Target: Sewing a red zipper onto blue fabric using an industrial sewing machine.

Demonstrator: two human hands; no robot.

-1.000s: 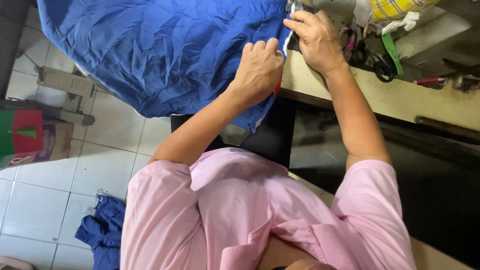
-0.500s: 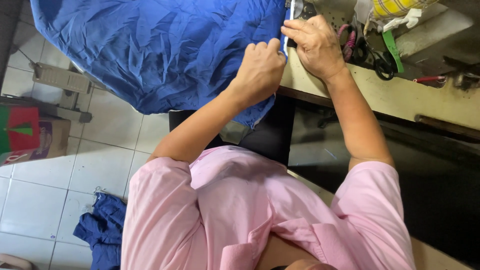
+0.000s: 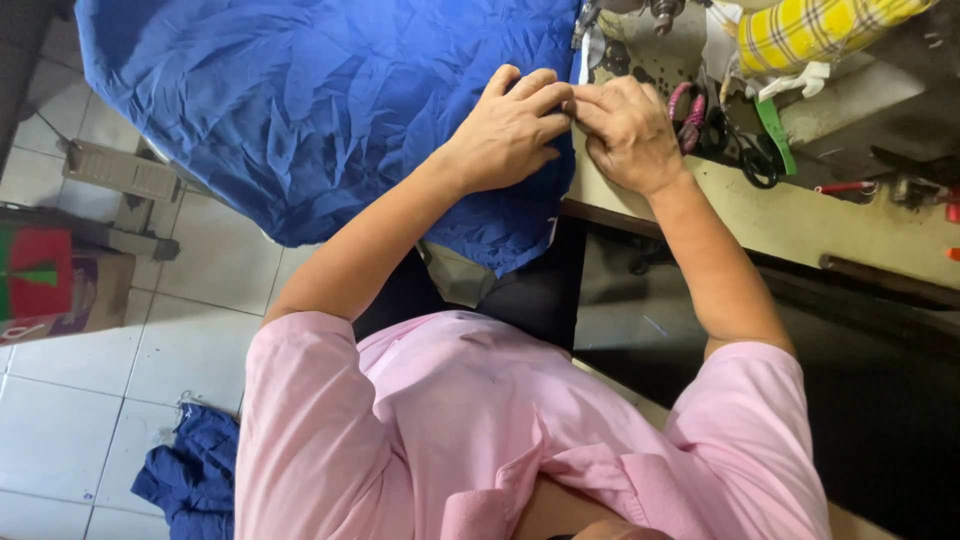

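A large crumpled blue fabric (image 3: 320,110) covers the left part of a sewing table (image 3: 800,215) and hangs off its near edge. My left hand (image 3: 505,130) lies on the fabric's right edge, its fingertips pinching the hem. My right hand (image 3: 630,130) meets it fingertip to fingertip and pinches the same edge, where a thin white strip (image 3: 583,60) runs up toward the sewing machine's foot (image 3: 620,12). Both hands sit just below the machine. My pink shirt fills the bottom of the view.
Pink-handled scissors (image 3: 690,115) and black-handled scissors (image 3: 745,160) lie right of my right hand, beside a green strip (image 3: 775,135) and a yellow plaid cloth (image 3: 810,30). On the tiled floor are a red and green box (image 3: 45,285) and a blue cloth scrap (image 3: 190,475).
My hands have drawn together: the left hand slid right along the fabric's edge until its fingertips met the right hand's. The fabric shifted slightly with them.
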